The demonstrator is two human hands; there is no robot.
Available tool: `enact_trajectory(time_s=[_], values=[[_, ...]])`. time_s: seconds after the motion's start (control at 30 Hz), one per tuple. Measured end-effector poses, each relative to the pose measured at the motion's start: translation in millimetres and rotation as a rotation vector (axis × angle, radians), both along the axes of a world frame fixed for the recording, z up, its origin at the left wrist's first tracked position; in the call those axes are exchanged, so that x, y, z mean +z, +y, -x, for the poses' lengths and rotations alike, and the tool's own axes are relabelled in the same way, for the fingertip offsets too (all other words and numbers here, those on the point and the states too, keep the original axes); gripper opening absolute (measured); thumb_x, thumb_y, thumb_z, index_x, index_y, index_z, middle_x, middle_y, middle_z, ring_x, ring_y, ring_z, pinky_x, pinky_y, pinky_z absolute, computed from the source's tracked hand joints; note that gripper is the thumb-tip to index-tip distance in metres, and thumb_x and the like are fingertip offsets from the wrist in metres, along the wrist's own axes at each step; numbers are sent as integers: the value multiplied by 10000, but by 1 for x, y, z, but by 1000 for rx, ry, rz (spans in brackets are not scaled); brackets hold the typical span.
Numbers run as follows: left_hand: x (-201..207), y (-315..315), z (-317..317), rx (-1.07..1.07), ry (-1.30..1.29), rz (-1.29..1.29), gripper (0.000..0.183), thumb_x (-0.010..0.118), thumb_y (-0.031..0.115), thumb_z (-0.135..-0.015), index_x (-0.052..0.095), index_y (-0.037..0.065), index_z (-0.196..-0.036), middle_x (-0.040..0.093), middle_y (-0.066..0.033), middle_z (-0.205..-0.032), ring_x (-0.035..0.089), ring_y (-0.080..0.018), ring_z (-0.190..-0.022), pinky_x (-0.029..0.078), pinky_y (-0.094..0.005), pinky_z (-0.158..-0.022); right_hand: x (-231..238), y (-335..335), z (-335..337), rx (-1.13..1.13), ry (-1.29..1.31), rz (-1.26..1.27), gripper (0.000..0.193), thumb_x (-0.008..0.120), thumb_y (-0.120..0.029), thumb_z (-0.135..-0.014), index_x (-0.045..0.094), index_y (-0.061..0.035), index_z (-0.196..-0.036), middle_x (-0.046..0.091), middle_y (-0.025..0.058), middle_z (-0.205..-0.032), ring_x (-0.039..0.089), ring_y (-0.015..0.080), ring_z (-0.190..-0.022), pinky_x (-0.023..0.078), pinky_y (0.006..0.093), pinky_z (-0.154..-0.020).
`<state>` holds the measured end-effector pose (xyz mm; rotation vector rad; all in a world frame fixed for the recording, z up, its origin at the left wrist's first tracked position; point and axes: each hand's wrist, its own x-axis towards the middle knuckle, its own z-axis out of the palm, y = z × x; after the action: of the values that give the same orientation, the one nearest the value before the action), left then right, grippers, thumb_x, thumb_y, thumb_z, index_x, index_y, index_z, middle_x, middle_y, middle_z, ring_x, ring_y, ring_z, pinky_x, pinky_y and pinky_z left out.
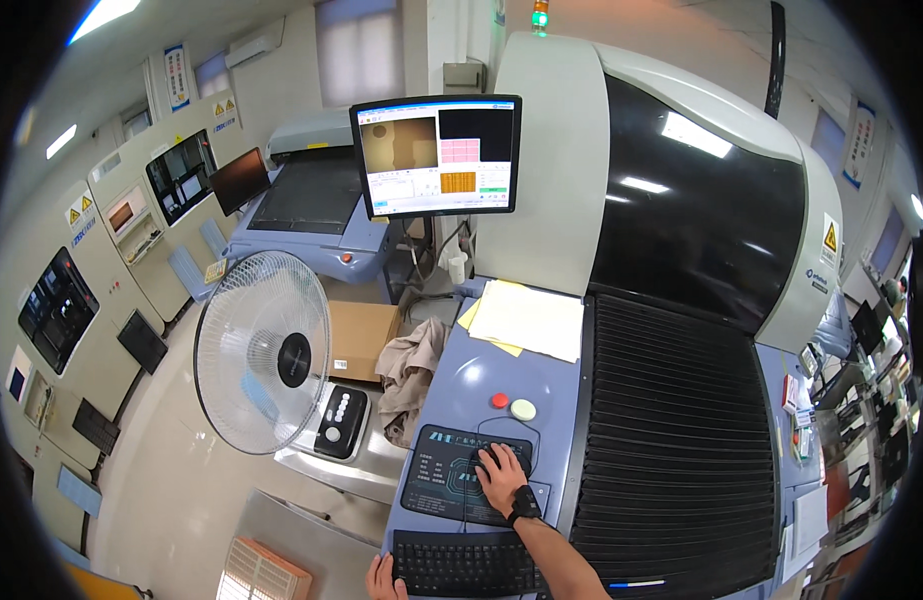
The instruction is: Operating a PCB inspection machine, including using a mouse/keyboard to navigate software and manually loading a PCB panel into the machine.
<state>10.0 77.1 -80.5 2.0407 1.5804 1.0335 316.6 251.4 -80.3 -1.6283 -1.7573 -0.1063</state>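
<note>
Blue desk [461,390], with a large machine [696,200] rightward of the right grip [499,482] and pale floor [166,440] well to its left. This grip is curled over a dark mouse [492,451], directly beneath it and mostly hidden. The left grip [383,578], beside the keyboard [466,565], is cut off; its opening cannot be told.

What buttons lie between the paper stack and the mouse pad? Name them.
Two, in the head view: a red button and, right of it, a pale round button.
</note>
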Motion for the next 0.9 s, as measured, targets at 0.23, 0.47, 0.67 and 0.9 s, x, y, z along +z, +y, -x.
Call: enact_trajectory(time_s=[0.23,0.47,0.67,0.9], values=[[-6,-1,1,11,-4,-33,477,422,203,-998,473,-67,-1387,487,-271,-1398,421,-444,-1313,326,-491,-1123,2,-1,3,-3,-16,-8,350,699,-190,-858,644,-117,-1197,577,152,-1267,539,382,-1208,501,473,-964],[-6,0,2,18,19,-43,472,423,197,-999,469,-63,-1389,487,-276,-1394,421,-456,-1304,333,-492,-1118,7,0,4,-26,-2,2,333,721,-179,-842,659,-107,-1161,592,156,-1247,543,379,-1203,490,469,-982],[-7,1,3,-6,-5,-44,471,424,199,-999,473,-66,-1385,490,-278,-1389,420,-457,-1305,336,-499,-1114,7,-2,3,-26,-7,0,346,713,-182,-843,651,-100,-1173,583,160,-1251,532,378,-1213,489,474,-984],[-9,1,1,-3,-15,-42,477,411,220,-1008,473,-65,-1385,489,-284,-1386,423,-462,-1300,338,-500,-1112,9,-1,4,-32,10,9,357,697,-153,-843,641,-101,-1192,575,170,-1259,524,387,-1221,488,469,-993]])
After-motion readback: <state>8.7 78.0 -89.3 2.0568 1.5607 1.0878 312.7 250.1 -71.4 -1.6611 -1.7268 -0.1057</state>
